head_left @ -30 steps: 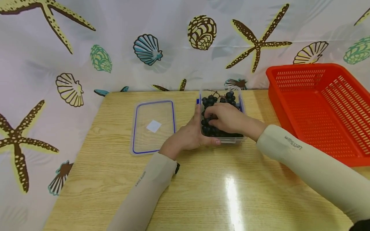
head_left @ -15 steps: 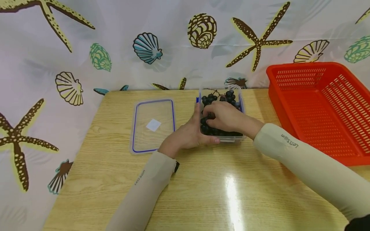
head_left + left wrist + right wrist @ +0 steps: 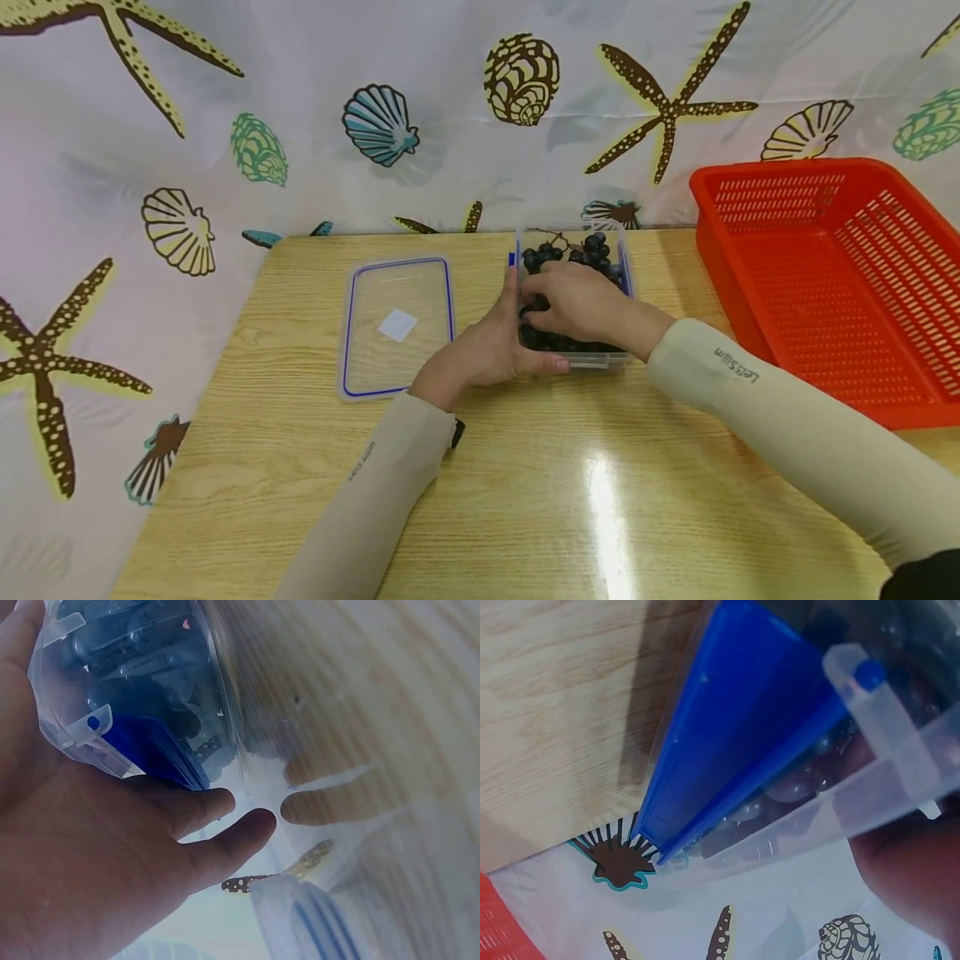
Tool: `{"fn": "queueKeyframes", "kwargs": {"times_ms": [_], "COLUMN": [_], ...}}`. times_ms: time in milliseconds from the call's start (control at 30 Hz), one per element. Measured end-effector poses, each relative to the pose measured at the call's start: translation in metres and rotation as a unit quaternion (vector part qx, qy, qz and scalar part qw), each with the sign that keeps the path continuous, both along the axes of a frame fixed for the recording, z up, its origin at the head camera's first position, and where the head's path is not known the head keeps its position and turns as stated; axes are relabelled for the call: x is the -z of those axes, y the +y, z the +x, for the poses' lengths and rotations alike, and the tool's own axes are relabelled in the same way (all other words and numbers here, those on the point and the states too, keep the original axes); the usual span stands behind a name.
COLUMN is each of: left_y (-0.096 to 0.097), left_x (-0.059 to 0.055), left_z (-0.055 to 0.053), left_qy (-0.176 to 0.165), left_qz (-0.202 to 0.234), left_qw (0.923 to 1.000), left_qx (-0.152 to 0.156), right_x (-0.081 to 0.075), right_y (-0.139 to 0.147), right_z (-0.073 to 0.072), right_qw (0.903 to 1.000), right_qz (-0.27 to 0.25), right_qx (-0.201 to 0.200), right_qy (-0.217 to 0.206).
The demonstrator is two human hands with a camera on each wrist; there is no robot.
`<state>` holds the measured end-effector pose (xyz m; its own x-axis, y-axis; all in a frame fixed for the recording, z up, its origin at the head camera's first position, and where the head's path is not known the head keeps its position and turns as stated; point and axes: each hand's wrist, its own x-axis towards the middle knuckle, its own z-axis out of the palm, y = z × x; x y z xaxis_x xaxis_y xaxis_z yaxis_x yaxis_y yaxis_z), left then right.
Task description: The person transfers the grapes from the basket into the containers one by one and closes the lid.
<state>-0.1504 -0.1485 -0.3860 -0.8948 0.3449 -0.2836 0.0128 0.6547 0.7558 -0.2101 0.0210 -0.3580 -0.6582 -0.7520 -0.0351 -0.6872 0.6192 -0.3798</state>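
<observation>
A clear plastic food container [image 3: 592, 361] of dark grapes [image 3: 550, 254] stands at the far edge of the wooden table [image 3: 517, 492], its clear lid [image 3: 397, 367] lying flat to the left near the table's far left corner, presumably set aside to leave the top uncovered. The left hand [image 3: 483, 350] is spread about the container's near left corner, fingers fairly straight along the left wall, thumb across the near wall, apparently bracing it. The right hand [image 3: 588, 304] reaches in from the right, fingers bent down among the grapes; their tips are hidden, so whether they pinch any cannot be told. A red plastic basket [image 3: 731, 279] sits farther right, beside the right forearm.
</observation>
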Motion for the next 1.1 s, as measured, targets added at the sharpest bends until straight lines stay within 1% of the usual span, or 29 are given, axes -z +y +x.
{"fn": "queueKeyframes", "kwargs": {"times_ms": [233,367,467,567,667,767,900,1000,1100], "left_y": [-0.001,-0.001,-0.002,-0.007,-0.019,-0.037,-0.062,-0.080,-0.096], "left_x": [0.000,-0.002,-0.002,-0.002,-0.005,-0.011,-0.014,-0.014,-0.015], "left_z": [0.000,0.001,0.001,0.001,0.002,0.005,0.010,0.016,0.024], "left_qy": [0.006,0.000,-0.002,0.008,0.023,0.046,0.075,0.090,0.094], "left_qz": [0.002,-0.005,-0.006,0.005,0.005,-0.013,-0.068,-0.108,-0.132], "left_qw": [1.0000,1.0000,1.0000,0.9999,0.9997,0.9988,0.9946,0.9894,0.9854], "left_qx": [0.003,-0.002,0.000,0.009,0.004,-0.008,-0.024,-0.037,-0.050], "right_x": [0.002,0.001,-0.001,-0.006,-0.018,-0.033,-0.049,-0.052,-0.048], "right_y": [0.001,0.000,-0.001,0.000,0.001,-0.001,-0.014,-0.029,-0.046], "right_z": [0.001,0.001,0.000,-0.002,-0.003,0.001,0.013,0.025,0.038], "right_qw": [0.9991,0.9982,0.9985,0.9992,0.9982,0.9956,0.9928,0.9903,0.9891], "right_qz": [-0.017,-0.024,-0.024,-0.027,-0.053,-0.078,-0.098,-0.108,-0.112], "right_qx": [-0.024,-0.028,-0.026,-0.007,0.022,0.051,0.061,0.055,0.045], "right_qy": [0.031,0.047,0.042,0.027,0.021,0.013,-0.031,-0.067,-0.085]}}
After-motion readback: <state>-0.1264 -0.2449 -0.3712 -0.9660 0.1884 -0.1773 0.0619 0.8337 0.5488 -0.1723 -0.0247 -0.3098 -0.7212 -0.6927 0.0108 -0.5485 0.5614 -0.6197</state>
